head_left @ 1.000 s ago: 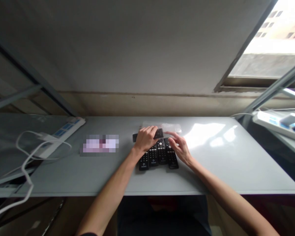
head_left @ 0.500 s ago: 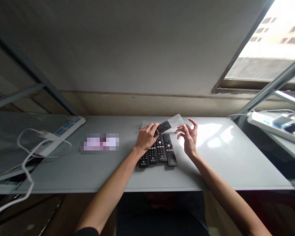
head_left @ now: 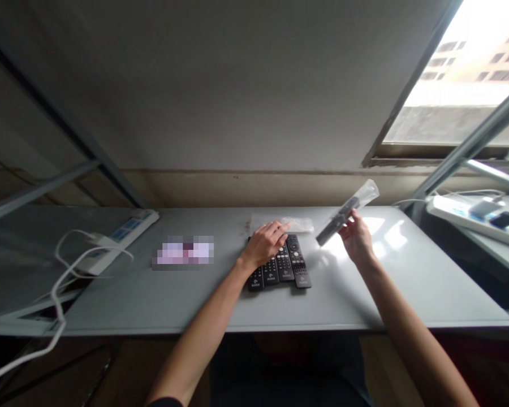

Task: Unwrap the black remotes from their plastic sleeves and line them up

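My right hand (head_left: 356,240) grips a dark remote control (head_left: 338,221) in a clear plastic sleeve (head_left: 368,193), tilted and raised above the desk. The sleeve's loose end sticks out beyond the remote toward the upper right. My left hand (head_left: 266,244) is over the upper ends of several black remote controls (head_left: 285,268) lying side by side. Its fingers are stretched out and it holds nothing that I can see; whether it touches the remotes is unclear. Just beyond those fingers, flat clear plastic sleeves (head_left: 299,224) lie on the desk.
The grey desk (head_left: 152,308) runs along a wall. To the left are a blurred-out pinkish object (head_left: 184,252), a white power strip (head_left: 116,242) and a white cable (head_left: 58,308). Another power strip (head_left: 445,208) with plugs stands at the right, near metal posts and a window.
The sleeved remote has passed from my left hand to my right, which closed on it and moved right. My left hand has lowered over the row of remotes. The view has shifted slightly.
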The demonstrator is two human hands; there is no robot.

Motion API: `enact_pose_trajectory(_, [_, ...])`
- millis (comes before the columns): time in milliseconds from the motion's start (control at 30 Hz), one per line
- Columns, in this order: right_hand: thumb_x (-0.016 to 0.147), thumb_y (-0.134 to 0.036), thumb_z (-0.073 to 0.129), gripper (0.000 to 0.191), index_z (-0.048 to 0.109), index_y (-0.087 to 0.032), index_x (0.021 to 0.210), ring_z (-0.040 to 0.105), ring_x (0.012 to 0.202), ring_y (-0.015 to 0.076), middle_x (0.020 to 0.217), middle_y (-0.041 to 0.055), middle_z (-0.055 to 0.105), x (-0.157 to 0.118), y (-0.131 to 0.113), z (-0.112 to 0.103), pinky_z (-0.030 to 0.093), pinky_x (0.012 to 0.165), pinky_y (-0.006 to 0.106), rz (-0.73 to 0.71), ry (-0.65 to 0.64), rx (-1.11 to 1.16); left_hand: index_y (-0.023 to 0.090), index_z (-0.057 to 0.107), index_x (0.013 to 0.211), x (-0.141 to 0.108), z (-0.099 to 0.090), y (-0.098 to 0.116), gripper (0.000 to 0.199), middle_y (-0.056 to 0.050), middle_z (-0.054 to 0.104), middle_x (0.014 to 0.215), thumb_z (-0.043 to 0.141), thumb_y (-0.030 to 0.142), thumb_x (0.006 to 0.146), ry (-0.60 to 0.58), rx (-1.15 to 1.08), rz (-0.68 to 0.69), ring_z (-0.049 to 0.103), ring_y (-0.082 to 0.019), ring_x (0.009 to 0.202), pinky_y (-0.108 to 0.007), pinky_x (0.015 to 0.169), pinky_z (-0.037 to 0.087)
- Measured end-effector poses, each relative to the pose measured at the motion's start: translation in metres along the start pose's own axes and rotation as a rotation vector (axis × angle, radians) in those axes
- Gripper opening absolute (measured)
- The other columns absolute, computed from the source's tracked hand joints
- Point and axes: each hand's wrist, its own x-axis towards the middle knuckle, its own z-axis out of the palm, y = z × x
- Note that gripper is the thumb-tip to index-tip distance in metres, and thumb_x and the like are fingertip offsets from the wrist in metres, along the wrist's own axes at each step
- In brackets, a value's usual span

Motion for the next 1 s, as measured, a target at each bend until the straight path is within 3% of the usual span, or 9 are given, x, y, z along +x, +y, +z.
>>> enact_pose_trajectory(167, [0.068, -0.056, 0.092, 0.068, 0.057, -0.025, 0.117, 0.055, 0.053, 0.0161, 0.072, -0.0037, 0.062, 0.014, -0.005, -0.070, 0.046, 0.050, 0.029, 0.074, 0.021, -0.514, 0.015, 0.073, 0.117, -0.001, 0.005, -0.015, 0.033, -0.009, 0.075, 0.104, 0.041, 0.022, 0.112, 0.072, 0.080, -0.065, 0.066, -0.025, 0.102, -0.041, 0.095, 0.051])
enact_pose_trajectory(233, [0.071, -0.048, 0.090, 0.079, 0.055, -0.023, 0.136, 0.061, 0.061, 0.0200, 0.081, 0.0015, 0.067, 0.009, -0.001, -0.089, 0.052, 0.062, 0.035, -0.075, -0.029, -0.866, 0.017, 0.074, 0.108, 0.000, 0.005, -0.019, 0.029, -0.009, 0.075, 0.101, 0.046, 0.020, 0.109, 0.144, 0.126, -0.142, 0.065, -0.027, 0.106, -0.042, 0.097, 0.050])
enact_pose_trajectory(333, [0.089, -0.040, 0.068, 0.064, 0.055, -0.018, 0.148, 0.070, 0.088, 0.0318, 0.106, 0.0158, 0.071, -0.002, 0.004, -0.099, 0.057, 0.083, 0.049, -0.270, -0.116, -1.360, 0.018, 0.075, 0.100, -0.001, 0.004, -0.023, 0.023, -0.009, 0.076, 0.100, 0.052, 0.017, 0.106, 0.213, 0.158, -0.221, 0.064, -0.028, 0.109, -0.044, 0.098, 0.050])
enact_pose_trajectory(433, [0.096, -0.036, 0.057, 0.052, 0.061, -0.018, 0.145, 0.059, 0.129, 0.0471, 0.138, 0.0263, 0.062, -0.016, -0.003, -0.082, 0.053, 0.098, 0.064, -0.381, -0.206, -1.666, 0.019, 0.075, 0.098, -0.002, 0.004, -0.027, 0.022, -0.009, 0.077, 0.099, 0.053, 0.017, 0.105, 0.225, 0.165, -0.253, 0.064, -0.029, 0.110, -0.045, 0.099, 0.051])
enact_pose_trajectory(500, [0.100, -0.039, 0.055, 0.050, 0.062, -0.023, 0.147, 0.042, 0.148, 0.0495, 0.158, 0.0235, 0.050, -0.026, -0.012, -0.058, 0.048, 0.106, 0.069, -0.508, -0.265, -1.708, 0.019, 0.075, 0.098, -0.003, 0.006, -0.029, 0.022, -0.009, 0.077, 0.100, 0.054, 0.017, 0.105, 0.220, 0.166, -0.257, 0.064, -0.029, 0.111, -0.045, 0.099, 0.051])
enact_pose_trajectory(667, [0.108, -0.038, 0.048, 0.047, 0.060, -0.029, 0.153, 0.063, 0.126, 0.0354, 0.143, 0.0150, 0.064, -0.038, -0.009, 0.021, 0.055, 0.107, 0.056, -0.579, -0.621, -1.398, 0.019, 0.074, 0.097, -0.001, 0.010, -0.031, 0.025, -0.010, 0.076, 0.100, 0.051, 0.018, 0.106, 0.172, 0.148, -0.225, 0.064, -0.029, 0.112, -0.045, 0.100, 0.051])
enact_pose_trajectory(767, [0.111, -0.036, 0.042, 0.050, 0.056, -0.029, 0.158, 0.048, 0.149, 0.0373, 0.163, 0.0146, 0.052, -0.035, 0.023, 0.052, 0.048, 0.117, 0.059, -0.597, -0.593, -1.348, 0.019, 0.074, 0.097, -0.001, 0.011, -0.032, 0.026, -0.009, 0.076, 0.100, 0.050, 0.019, 0.107, 0.108, 0.091, -0.184, 0.065, -0.027, 0.111, -0.044, 0.102, 0.051])
enact_pose_trajectory(867, [0.113, -0.042, 0.040, 0.052, 0.052, -0.032, 0.163, 0.028, 0.164, 0.0390, 0.173, 0.0107, 0.041, -0.030, 0.058, 0.057, 0.038, 0.125, 0.063, -0.509, -0.665, -1.401, 0.020, 0.074, 0.107, -0.004, 0.012, -0.035, 0.024, -0.007, 0.076, 0.110, 0.051, 0.020, 0.108, 0.021, -0.024, -0.117, 0.066, -0.024, 0.112, -0.042, 0.104, 0.053])
enact_pose_trajectory(1000, [0.115, -0.048, 0.035, 0.054, 0.050, -0.031, 0.164, 0.026, 0.165, 0.0366, 0.173, 0.0097, 0.041, -0.024, 0.082, 0.040, 0.031, 0.130, 0.063, -0.409, -0.765, -1.420, 0.021, 0.071, 0.127, -0.007, 0.014, -0.039, 0.025, -0.007, 0.073, 0.126, 0.056, 0.022, 0.106, -0.061, -0.143, -0.089, 0.065, -0.022, 0.122, -0.040, 0.110, 0.053])
